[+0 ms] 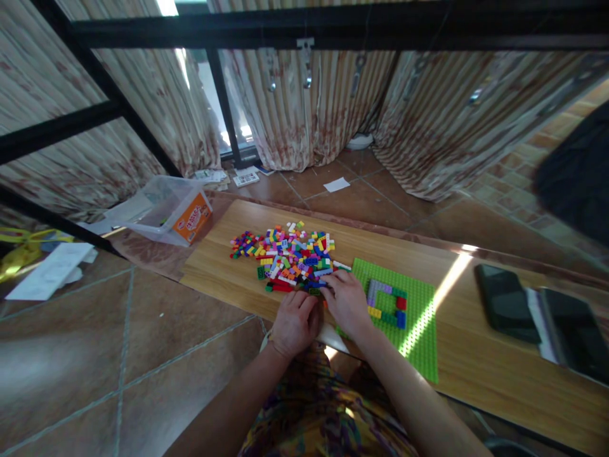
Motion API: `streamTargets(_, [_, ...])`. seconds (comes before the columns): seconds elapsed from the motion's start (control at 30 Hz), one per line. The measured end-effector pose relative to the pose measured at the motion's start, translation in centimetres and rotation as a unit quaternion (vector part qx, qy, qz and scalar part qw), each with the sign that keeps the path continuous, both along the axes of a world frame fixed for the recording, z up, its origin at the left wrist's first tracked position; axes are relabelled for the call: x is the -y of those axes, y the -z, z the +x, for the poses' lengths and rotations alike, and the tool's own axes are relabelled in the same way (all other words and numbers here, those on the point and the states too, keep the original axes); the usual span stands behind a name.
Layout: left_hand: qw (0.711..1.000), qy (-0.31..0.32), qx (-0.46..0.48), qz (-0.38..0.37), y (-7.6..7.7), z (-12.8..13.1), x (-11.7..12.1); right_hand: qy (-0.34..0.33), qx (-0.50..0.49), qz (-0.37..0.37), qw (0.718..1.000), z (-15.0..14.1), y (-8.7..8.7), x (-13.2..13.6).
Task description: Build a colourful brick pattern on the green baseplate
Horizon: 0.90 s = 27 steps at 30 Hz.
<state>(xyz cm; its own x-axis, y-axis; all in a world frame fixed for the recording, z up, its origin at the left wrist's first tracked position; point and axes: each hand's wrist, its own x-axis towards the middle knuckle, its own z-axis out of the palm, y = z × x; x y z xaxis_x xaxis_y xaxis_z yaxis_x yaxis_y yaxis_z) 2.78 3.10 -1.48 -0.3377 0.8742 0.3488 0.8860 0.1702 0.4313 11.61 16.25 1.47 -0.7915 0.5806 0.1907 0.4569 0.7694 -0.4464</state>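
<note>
A heap of small coloured toy building bricks (290, 254) lies spread on the wooden table. At its near side, my left hand (295, 320) rests by the table's front edge with its fingers curled closed; whatever they hold is hidden. My right hand (346, 303) reaches over the heap's right side, its fingers bent together near some blue bricks, and I cannot make out what is between them. To the right of that hand lies a green baseplate (419, 343). On it, a row of bricks (401, 304) in grey, purple, green, red, blue and yellow forms a rectangular outline.
The wooden table (457, 355) runs left to right before me. Beyond its left end stands a clear plastic box (162, 212) with an orange label. Two dark flat devices (507, 301) lie toward the right. Behind are a black metal frame (304, 28) and striped curtains (304, 114).
</note>
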Motion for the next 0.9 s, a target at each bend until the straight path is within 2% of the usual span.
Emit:
streamTargets(0.43, [1.000, -0.008, -0.004, 0.026, 0.2, 0.0, 0.0, 0.014, -0.088, -0.150, 0.985, 0.6, 0.4, 0.0])
streamTargets(0.73, [0.996, -0.059, -0.009, 0.066, 0.5, 0.3, -0.1, -0.001, -0.113, -0.173, 0.978, 1.2, 0.6, 0.3])
streamTargets(0.9, [0.998, -0.045, -0.009, 0.031, 0.1, 0.2, -0.3, -0.029, -0.139, -0.178, 0.974, 1.4, 0.3, 0.6])
